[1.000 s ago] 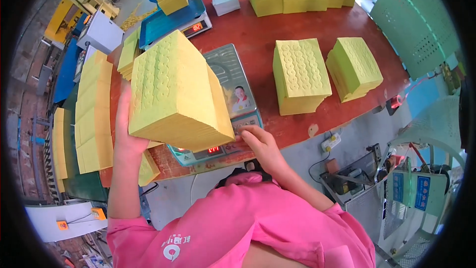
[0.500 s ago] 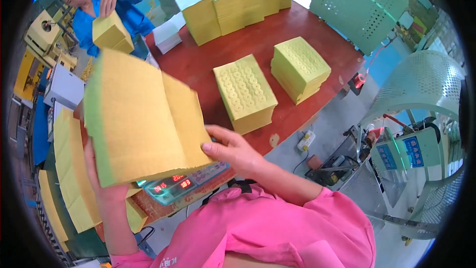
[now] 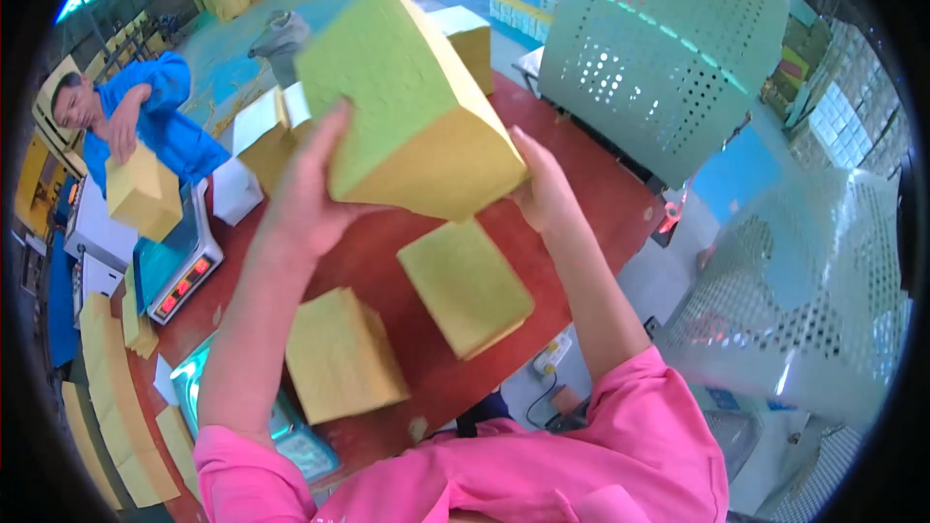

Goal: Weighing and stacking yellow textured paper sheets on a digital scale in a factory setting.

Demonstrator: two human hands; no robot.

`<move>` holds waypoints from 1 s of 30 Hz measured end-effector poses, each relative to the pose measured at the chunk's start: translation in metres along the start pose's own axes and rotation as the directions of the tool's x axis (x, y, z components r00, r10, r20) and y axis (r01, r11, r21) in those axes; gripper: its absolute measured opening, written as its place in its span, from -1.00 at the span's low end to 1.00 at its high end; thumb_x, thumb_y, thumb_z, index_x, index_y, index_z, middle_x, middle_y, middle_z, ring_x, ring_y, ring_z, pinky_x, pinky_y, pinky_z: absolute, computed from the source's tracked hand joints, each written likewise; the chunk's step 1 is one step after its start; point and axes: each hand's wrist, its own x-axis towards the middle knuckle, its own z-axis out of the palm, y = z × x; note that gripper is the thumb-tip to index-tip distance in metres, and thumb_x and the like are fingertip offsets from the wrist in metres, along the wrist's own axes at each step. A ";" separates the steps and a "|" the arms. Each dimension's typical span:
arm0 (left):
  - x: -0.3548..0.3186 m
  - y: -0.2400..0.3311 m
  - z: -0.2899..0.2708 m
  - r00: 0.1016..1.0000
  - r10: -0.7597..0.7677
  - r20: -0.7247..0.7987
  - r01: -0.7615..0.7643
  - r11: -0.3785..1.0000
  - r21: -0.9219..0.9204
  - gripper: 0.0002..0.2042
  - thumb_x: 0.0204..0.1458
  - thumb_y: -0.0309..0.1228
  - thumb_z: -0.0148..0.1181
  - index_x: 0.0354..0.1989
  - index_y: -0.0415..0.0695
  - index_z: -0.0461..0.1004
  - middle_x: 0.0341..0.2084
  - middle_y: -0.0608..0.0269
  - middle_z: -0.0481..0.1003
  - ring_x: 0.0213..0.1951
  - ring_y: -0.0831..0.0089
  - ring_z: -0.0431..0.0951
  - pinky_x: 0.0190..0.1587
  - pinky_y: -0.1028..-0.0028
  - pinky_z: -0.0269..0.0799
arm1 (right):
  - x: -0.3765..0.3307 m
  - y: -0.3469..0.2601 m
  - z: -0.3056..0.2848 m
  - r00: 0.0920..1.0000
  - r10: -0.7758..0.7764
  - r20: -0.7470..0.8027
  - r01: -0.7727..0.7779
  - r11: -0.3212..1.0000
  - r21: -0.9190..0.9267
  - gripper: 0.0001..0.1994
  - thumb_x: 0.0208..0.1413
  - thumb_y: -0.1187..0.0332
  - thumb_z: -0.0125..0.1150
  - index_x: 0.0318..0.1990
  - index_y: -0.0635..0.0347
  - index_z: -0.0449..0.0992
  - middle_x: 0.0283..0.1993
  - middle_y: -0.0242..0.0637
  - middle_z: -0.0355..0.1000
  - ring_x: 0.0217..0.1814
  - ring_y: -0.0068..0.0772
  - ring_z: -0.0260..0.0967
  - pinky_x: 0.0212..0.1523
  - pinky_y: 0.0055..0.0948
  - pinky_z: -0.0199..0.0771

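Note:
Between my two hands is a thick stack of yellow paper (image 3: pixel 412 102), tilted and held up over the far part of the red table (image 3: pixel 581 271). My left hand (image 3: pixel 310 189) grips its left side, thumb up along the face and fingers partly hidden beneath. On the stack's right side, my right hand (image 3: pixel 541 179) is pressed near the lower corner. Below, a paper stack (image 3: pixel 344 356) and a second paper stack (image 3: pixel 467 289) stand on the table, apart from each other. A teal scale (image 3: pixel 308 453) is partly covered by my left forearm.
At the left, a person in blue (image 3: pixel 160 102) holds a paper block (image 3: pixel 143 196) over another scale (image 3: pixel 194 266). More paper blocks (image 3: pixel 266 140) stand behind my hands. A perforated green metal panel (image 3: pixel 659 58) rises beyond the table's right edge.
The stack has gone from above the near scale up and away over the table, and has been turned. My right hand has shifted to its other side. The view has swung too.

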 end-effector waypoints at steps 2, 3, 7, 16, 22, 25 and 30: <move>0.058 -0.036 0.000 0.991 -0.098 0.087 0.095 0.995 0.031 -0.32 0.11 0.05 0.16 0.32 -0.03 0.16 0.23 0.10 0.28 0.21 0.06 0.34 0.04 -0.17 0.43 | 0.031 0.010 -0.057 0.995 0.057 -0.077 -0.058 0.998 -0.012 -0.58 0.28 0.06 0.03 0.10 0.18 0.44 0.01 -0.31 0.47 -0.02 -0.45 0.42 -0.04 -0.37 0.41; 0.081 -0.055 0.007 0.981 -0.190 0.022 0.190 0.982 0.019 -0.32 0.11 0.04 0.16 0.32 -0.03 0.16 0.23 0.10 0.25 0.22 0.01 0.31 0.05 -0.26 0.35 | 0.045 0.017 -0.083 0.976 0.124 -0.177 -0.133 0.990 -0.040 -0.58 0.28 0.03 0.01 0.09 0.15 0.46 0.00 -0.33 0.48 -0.03 -0.44 0.42 -0.02 -0.35 0.39; 0.167 -0.110 0.023 0.948 -0.305 -0.089 0.305 0.952 -0.018 -0.32 0.10 0.05 0.15 0.32 -0.02 0.15 0.26 0.09 0.20 0.27 -0.10 0.18 0.12 -0.43 0.14 | 0.104 0.028 -0.157 0.942 0.225 -0.248 -0.262 0.957 -0.126 -0.59 0.28 -0.03 -0.01 0.05 0.03 0.53 -0.04 -0.38 0.51 -0.03 -0.42 0.40 0.03 -0.31 0.34; 0.307 -0.175 0.092 0.922 -0.334 -0.196 0.356 0.930 0.089 -0.25 0.03 0.00 0.23 0.34 0.00 0.06 0.30 0.10 0.10 0.32 -0.04 0.08 0.15 -0.38 0.12 | 0.201 0.023 -0.280 0.743 -0.641 -0.194 -0.041 0.246 -0.968 -0.66 0.20 0.23 0.06 -0.04 0.32 0.50 -0.16 -0.11 0.52 -0.15 -0.23 0.45 -0.03 -0.29 0.39; 0.324 -0.180 0.110 0.957 -0.237 -0.166 0.266 0.947 0.182 -0.11 -0.02 -0.01 0.27 0.39 0.01 -0.13 0.32 0.11 0.05 0.33 -0.04 0.06 0.10 -0.39 0.16 | 0.138 0.051 -0.210 0.760 -0.543 -0.358 0.028 0.576 -0.817 -0.75 0.08 0.27 0.18 -0.28 0.31 0.44 -0.36 -0.02 0.49 -0.29 -0.12 0.49 -0.22 -0.30 0.45; 0.336 -0.177 0.111 0.966 -0.189 -0.178 0.220 0.960 0.172 -0.16 0.00 0.02 0.25 0.37 0.00 -0.04 0.32 0.09 0.07 0.32 -0.04 0.08 0.12 -0.32 0.19 | 0.157 0.058 -0.214 0.825 -0.484 -0.293 0.035 0.560 -0.828 -0.70 0.05 0.20 0.22 -0.27 0.29 0.43 -0.41 -0.04 0.49 -0.32 -0.06 0.51 -0.27 -0.22 0.46; 0.326 -0.145 0.089 0.970 -0.216 -0.114 0.240 0.927 0.288 -0.31 0.08 0.11 0.12 0.31 -0.02 0.19 0.28 0.10 0.16 0.30 -0.01 0.12 0.17 -0.23 0.20 | 0.185 0.070 -0.191 0.852 -0.475 -0.220 -0.012 0.403 -0.915 -0.69 0.08 0.16 0.18 -0.18 0.22 0.44 -0.34 0.03 0.52 -0.24 0.13 0.49 -0.21 -0.05 0.45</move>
